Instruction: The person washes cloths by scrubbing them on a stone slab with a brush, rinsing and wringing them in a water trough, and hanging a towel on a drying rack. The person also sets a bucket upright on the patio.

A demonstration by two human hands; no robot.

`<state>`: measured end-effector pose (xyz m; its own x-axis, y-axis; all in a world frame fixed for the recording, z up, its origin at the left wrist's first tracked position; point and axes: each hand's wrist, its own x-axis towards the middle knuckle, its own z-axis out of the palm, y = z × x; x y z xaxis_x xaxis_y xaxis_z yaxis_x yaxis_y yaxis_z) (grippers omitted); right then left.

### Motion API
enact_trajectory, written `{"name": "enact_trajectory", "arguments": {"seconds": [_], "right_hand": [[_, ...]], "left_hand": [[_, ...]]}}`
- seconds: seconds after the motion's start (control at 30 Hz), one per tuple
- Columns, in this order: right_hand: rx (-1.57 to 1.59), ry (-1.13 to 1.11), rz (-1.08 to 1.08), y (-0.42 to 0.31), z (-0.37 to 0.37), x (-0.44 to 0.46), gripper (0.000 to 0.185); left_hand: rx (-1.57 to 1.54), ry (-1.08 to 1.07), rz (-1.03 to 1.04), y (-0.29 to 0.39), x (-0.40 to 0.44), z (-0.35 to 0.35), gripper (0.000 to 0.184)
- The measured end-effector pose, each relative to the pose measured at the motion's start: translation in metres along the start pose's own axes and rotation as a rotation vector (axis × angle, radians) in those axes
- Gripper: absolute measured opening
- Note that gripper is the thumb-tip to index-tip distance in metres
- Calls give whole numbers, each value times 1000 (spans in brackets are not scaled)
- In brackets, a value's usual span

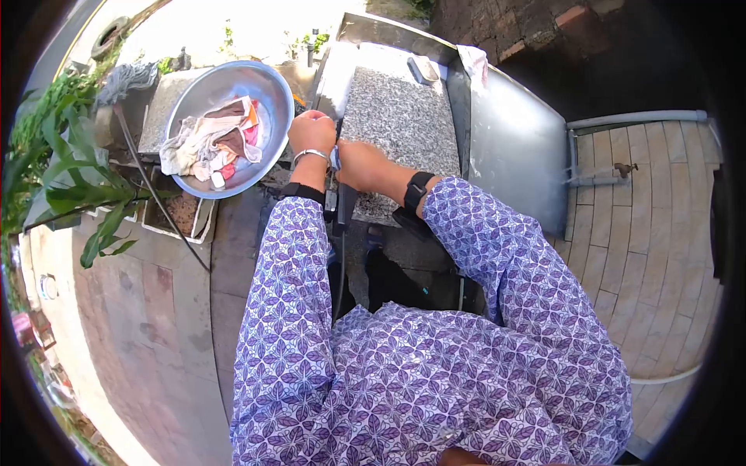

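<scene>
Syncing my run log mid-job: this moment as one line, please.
left hand: by slab edge | right hand: close beside left | grips: unclear | basin: left of slab | cloths: in basin

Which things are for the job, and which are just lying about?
Probably for the job:
stone slab
basin
cloths in it
bluish bit between left hand and right hand, too small to name

Probably just lying about:
tyre
stringy mop
</scene>
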<state>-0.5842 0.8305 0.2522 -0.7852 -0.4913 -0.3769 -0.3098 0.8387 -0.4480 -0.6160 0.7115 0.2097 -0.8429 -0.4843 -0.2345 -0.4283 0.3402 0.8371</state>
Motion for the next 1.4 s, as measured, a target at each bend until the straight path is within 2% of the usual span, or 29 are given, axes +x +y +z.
{"name": "enact_trajectory", "arguments": {"seconds": [0.13, 0.2, 0.33, 0.47, 0.53, 0.57, 0.67, 0.7, 0.77, 0.8, 0.87, 0.9, 0.97, 1.0, 1.07, 1.1, 1.13, 1.2, 1.23, 1.3, 1.33, 1.37, 1.4], "right_hand": [[-177, -99, -118, -33, 14, 11, 37], [-255, -87, -170, -50, 27, 17, 36], [-433, -245, -340, -99, 57, 13, 40], [-543, -315, -564, -133, 112, -2, 31], [-638, -302, -720, -145, 144, -10, 27], [-639, -294, -797, -151, 161, -15, 21], [-705, -339, -955, -193, 197, -42, 20], [-737, -353, -974, -213, 207, -53, 23], [-706, -373, -1104, -254, 223, -73, 26], [-654, -391, -1198, -271, 232, -83, 29], [-667, -404, -1245, -294, 260, -103, 35], [-631, -442, -1266, -311, 274, -113, 38], [-561, -542, -1304, -349, 301, -142, 46], [-553, -552, -1351, -364, 316, -155, 46], [-201, -818, -1349, -384, 345, -172, 46], [-170, -947, -1202, -408, 342, -192, 51], [-175, -960, -1226, -422, 353, -198, 51], [2, -1474, -826, -447, 380, -205, 53], [63, -1471, -966, -461, 392, -205, 59], [260, -1485, -823, -499, 397, -217, 62], [264, -1467, -919, -514, 429, -201, 57], [363, -1478, -744, -530, 443, -199, 51], [400, -1512, -753, -552, 450, -198, 44]], "left_hand": [[121, 185, 19, -27, -3, -37, 22], [159, 205, -88, -36, -15, -64, 21], [179, 392, -292, -78, -50, -114, 22], [167, 453, -460, -138, -102, -158, 27], [182, 415, -596, -165, -135, -178, 28], [152, 426, -629, -185, -150, -185, 33], [-41, 528, -737, -253, -195, -210, 39], [-147, 477, -705, -278, -216, -224, 47], [-85, 432, -623, -342, -252, -243, 52], [-99, 447, -623, -340, -279, -269, 52], [-1063, 364, -930, -312, -344, -318, 48], [-1084, 402, -926, -322, -365, -329, 48], [-1359, 564, -568, -340, -411, -360, 44], [-1354, 616, -563, -356, -430, -372, 44], [-1515, 918, -87, -386, -459, -386, 44], [-1533, 1031, 81, -384, -474, -400, 47], [-1525, 1060, 91, -382, -488, -413, 47], [-1610, 1143, 245, -384, -511, -435, 48], [-1615, 1104, 248, -389, -522, -446, 49], [-1541, 1216, 190, -404, -520, -461, 47], [-1501, 1225, 148, -405, -517, -474, 47], [-1449, 1218, 79, -420, -512, -481, 45], [-1362, 1217, 29, -433, -505, -488, 41]]}}
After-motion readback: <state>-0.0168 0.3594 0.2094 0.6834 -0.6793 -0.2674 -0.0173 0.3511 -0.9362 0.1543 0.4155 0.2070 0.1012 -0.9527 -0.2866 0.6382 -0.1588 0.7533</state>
